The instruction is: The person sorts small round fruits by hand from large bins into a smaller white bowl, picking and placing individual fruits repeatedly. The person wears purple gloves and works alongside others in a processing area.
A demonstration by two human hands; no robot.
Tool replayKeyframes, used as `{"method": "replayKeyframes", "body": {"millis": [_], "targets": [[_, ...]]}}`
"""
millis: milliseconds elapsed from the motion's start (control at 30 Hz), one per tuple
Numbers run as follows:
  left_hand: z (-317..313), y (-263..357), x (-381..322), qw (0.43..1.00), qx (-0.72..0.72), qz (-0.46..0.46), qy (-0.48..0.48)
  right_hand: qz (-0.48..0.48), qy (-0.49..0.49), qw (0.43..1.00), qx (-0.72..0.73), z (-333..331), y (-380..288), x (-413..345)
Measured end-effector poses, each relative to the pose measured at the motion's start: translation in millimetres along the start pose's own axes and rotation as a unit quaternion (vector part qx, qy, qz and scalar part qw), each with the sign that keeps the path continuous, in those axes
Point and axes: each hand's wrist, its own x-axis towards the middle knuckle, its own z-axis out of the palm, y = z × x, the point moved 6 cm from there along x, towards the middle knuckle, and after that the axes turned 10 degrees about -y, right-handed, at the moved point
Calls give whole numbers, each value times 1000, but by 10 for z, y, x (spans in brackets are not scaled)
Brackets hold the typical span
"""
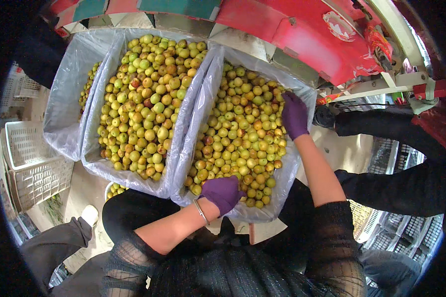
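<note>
Both my hands wear purple gloves and rest in the right-hand crate of small round yellow-green fruit, which look like jujubes (241, 126). A clear plastic liner (293, 170) covers this crate's walls. My left hand (223, 193) lies on the fruit at the near end; its fingers are curled and partly hidden, so I cannot tell whether it grips any. At the far right side, my right hand (295, 114) reaches down among the fruit beside the liner, fingertips hidden. Directly left stands a second lined crate, heaped with similar fruit (145, 107), some of it brown or reddish.
A third lined crate (61, 111) at the left holds fewer fruit. Red and green chutes or panels (252, 18) run along the far side. White plastic baskets (41, 178) stand at left, black crates (412, 237) at right. Other people's legs (390, 185) are close on both sides.
</note>
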Motion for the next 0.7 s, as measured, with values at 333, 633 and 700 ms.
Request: {"method": "replayKeyframes", "body": {"millis": [333, 633, 700], "targets": [[-539, 61, -124, 988, 9, -1, 152, 84, -45, 986, 138, 336, -1130, -1045], [-1561, -189, -669, 794, -544, 180, 203, -30, -30, 970, 238, 134, -1992, -1397], [-1641, -306, -731, 703, -611, 181, 315, -77, -106, 949, 288, 241, -2002, -1231]]}}
